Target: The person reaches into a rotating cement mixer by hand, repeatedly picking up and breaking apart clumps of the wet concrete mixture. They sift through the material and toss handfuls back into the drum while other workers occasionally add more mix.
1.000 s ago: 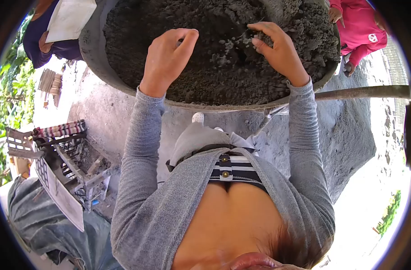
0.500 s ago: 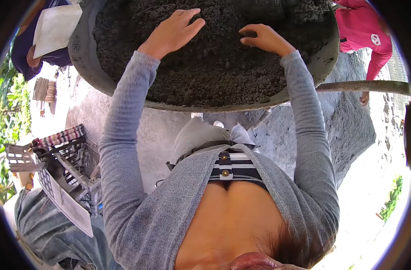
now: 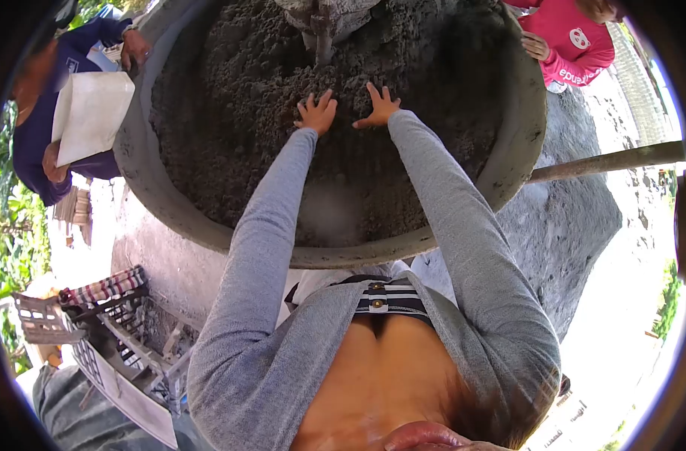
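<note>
A large round metal pan (image 3: pixel 298 257) holds a dark, crumbly soil-like mix (image 3: pixel 230 120). My left hand (image 3: pixel 317 114) reaches over the middle of the mix with its fingers spread, apparently touching the surface. Beside it, my right hand (image 3: pixel 380 107) is also spread on or just above the mix, with thumb and fingers apart. Neither hand holds anything that I can see. Just beyond my fingertips, a grey, caked post (image 3: pixel 322 37) stands in the pan.
At the left, a co-worker in dark blue (image 3: pixel 35 146) holds a whitish box (image 3: pixel 95 113), one hand near the rim. A co-worker in pink (image 3: pixel 576 45) has a hand at the right rim. A pole (image 3: pixel 606 161) juts right. A cluttered crate (image 3: pixel 136 338) sits lower left.
Both hands have moved farther into the pan and closer together, and their fingers have spread. More of the pan and the caked post now show. The pink-sleeved hand is now at the rim.
</note>
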Demonstrator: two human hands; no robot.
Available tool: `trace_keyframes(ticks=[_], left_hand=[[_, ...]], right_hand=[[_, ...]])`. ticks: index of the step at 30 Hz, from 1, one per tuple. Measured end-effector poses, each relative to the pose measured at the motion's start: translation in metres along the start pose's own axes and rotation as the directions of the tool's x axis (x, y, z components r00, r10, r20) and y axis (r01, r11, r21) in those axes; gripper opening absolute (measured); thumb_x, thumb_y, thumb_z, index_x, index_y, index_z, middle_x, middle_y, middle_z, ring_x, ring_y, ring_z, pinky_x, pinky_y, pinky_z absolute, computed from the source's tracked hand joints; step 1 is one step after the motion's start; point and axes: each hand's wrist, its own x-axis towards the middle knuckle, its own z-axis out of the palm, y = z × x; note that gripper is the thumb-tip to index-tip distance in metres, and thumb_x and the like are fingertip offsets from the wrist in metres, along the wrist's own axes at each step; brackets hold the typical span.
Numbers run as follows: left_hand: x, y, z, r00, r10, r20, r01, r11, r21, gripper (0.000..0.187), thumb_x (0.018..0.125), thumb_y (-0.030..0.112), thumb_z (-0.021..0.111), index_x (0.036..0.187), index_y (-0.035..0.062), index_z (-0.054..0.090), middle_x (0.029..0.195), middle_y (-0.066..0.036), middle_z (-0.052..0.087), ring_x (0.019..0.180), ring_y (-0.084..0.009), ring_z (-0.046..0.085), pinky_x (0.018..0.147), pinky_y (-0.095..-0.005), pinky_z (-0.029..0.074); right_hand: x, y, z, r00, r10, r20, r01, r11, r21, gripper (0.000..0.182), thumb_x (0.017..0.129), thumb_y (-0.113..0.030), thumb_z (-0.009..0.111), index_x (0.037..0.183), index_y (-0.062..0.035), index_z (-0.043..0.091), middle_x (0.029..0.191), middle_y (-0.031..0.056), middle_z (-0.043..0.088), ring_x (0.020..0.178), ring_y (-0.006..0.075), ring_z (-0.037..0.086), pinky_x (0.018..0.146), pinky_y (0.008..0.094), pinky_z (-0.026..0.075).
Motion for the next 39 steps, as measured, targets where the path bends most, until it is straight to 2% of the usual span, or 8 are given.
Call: trace_keyframes(ticks=[13,22,25,28,30,33,35,39], left_hand=[[-0.014,0.012,0.040,0.990,0.071,0.118,-0.089,0.985,0.149,0.064,0.090,0.058,0.033,0.141,0.0207,0.044,0.154,-0.011,0.018,0.138,-0.0466,0.016,0.109,-0.0638,0.016],[-0.063,0.017,0.014,0.977,0.003,0.214,-0.084,0.924,0.374,0.065,0.085,0.054,0.051,0.111,-0.0035,0.066,0.141,-0.027,0.032,0.113,-0.0393,0.053,0.100,-0.0403,0.043],[-0.060,0.026,0.006,0.984,0.154,0.094,-0.174,0.948,0.268,0.068,0.086,0.056,0.047,0.126,0.0024,0.058,0.146,-0.024,0.030,0.130,-0.0373,0.039,0.107,-0.0410,0.035],[-0.064,0.027,0.017,0.891,-0.170,0.421,0.032,0.948,0.316,0.068,0.091,0.055,0.042,0.141,0.0091,0.042,0.152,-0.019,0.023,0.138,-0.0352,0.029,0.111,-0.0416,0.028],[-0.057,0.028,0.015,0.810,-0.277,0.517,-0.009,0.876,0.483,0.075,0.091,0.059,0.039,0.149,0.0136,0.026,0.156,-0.015,0.016,0.143,-0.0314,0.018,0.114,-0.0444,0.022],[-0.059,0.009,0.020,0.768,0.111,0.631,-0.283,0.942,0.179,0.075,0.086,0.066,0.039,0.144,0.0180,0.039,0.156,-0.014,0.013,0.144,-0.0321,0.014,0.114,-0.0474,0.021],[-0.061,0.004,0.022,0.824,-0.006,0.566,-0.167,0.953,0.254,0.071,0.086,0.065,0.039,0.143,0.0228,0.041,0.157,-0.012,0.008,0.144,-0.0344,0.009,0.114,-0.0495,0.020],[-0.069,0.029,0.004,0.956,-0.061,0.287,-0.124,0.802,0.584,0.065,0.086,0.066,0.042,0.142,0.0330,0.042,0.158,-0.005,-0.007,0.143,-0.0407,-0.008,0.110,-0.0643,0.010]], right_hand=[[-0.033,0.042,0.019,0.960,-0.279,-0.018,0.276,0.955,-0.109,0.073,0.078,-0.010,0.073,0.139,-0.0201,0.035,0.134,0.0199,0.037,0.125,0.0448,0.041,0.095,0.0489,0.047],[-0.025,0.089,-0.009,0.610,-0.767,-0.198,0.759,0.637,-0.132,0.022,0.084,-0.005,0.059,0.106,-0.0067,0.059,0.098,0.0134,0.058,0.095,0.0346,0.060,0.081,0.0436,0.049],[-0.038,0.081,-0.044,0.674,-0.574,-0.466,0.669,0.742,0.053,0.024,0.084,-0.007,0.060,0.108,-0.0062,0.059,0.101,0.0140,0.061,0.095,0.0347,0.060,0.082,0.0437,0.049],[-0.046,0.077,-0.067,0.713,-0.701,0.018,0.697,0.706,-0.128,0.023,0.084,-0.010,0.060,0.107,-0.0057,0.062,0.102,0.0172,0.064,0.095,0.0355,0.061,0.083,0.0431,0.049],[-0.051,0.075,-0.080,0.707,-0.602,-0.372,0.677,0.727,0.111,0.023,0.084,-0.011,0.061,0.106,-0.0056,0.066,0.103,0.0178,0.066,0.098,0.0344,0.062,0.086,0.0418,0.049],[-0.056,0.090,-0.088,0.717,-0.690,-0.101,0.693,0.721,-0.002,0.027,0.085,-0.019,0.064,0.107,-0.0034,0.065,0.105,0.0172,0.066,0.098,0.0321,0.063,0.086,0.0422,0.049],[-0.052,0.096,-0.097,0.664,-0.692,0.283,0.735,0.675,-0.074,0.037,0.086,-0.028,0.065,0.113,-0.0018,0.063,0.107,0.0179,0.066,0.100,0.0320,0.063,0.088,0.0423,0.048],[-0.030,0.098,-0.109,0.813,-0.582,0.013,0.580,0.812,0.068,0.060,0.082,-0.047,0.066,0.125,-0.0055,0.058,0.116,0.0178,0.063,0.112,0.0330,0.057,0.097,0.0413,0.044]])
